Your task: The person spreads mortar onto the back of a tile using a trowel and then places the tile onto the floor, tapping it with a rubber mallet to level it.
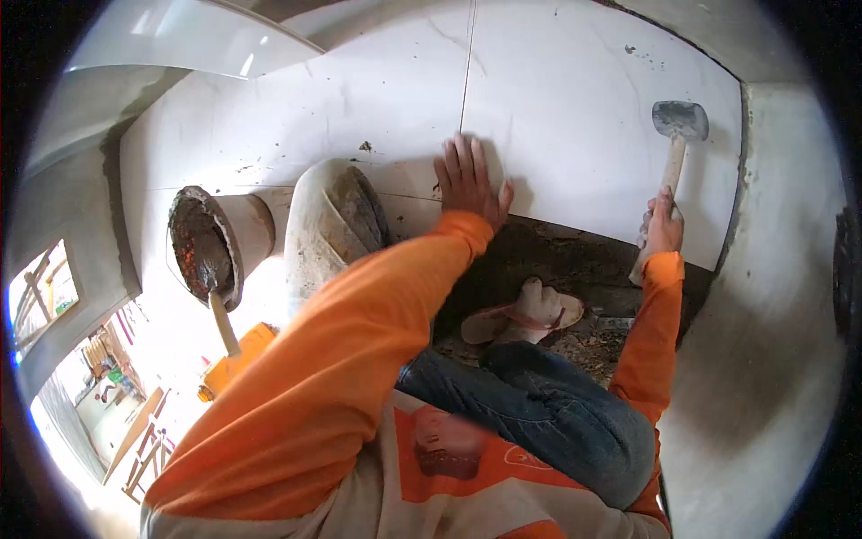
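My left hand (471, 177) lies flat with spread fingers on white floor tiles (557, 108), close to the joint between two of them. Closed around a wooden handle, my right hand (663, 225) grips a rubber mallet (680, 120) with a dark grey head. The mallet head is over the right-hand tile, towards its right edge; whether it touches the surface I cannot tell. Along the near edge of that tile runs a strip of dark, rough ground (575, 251), where my sandalled foot (536, 310) rests.
At the left a bucket (247, 225) of dark mortar leans over with a wooden-handled tool (223, 323) in it. An orange object (242, 359) lies beside it. Grey plastered walls (772, 269) stand at the right and left. A pale glossy panel (197, 40) hangs at the upper left.
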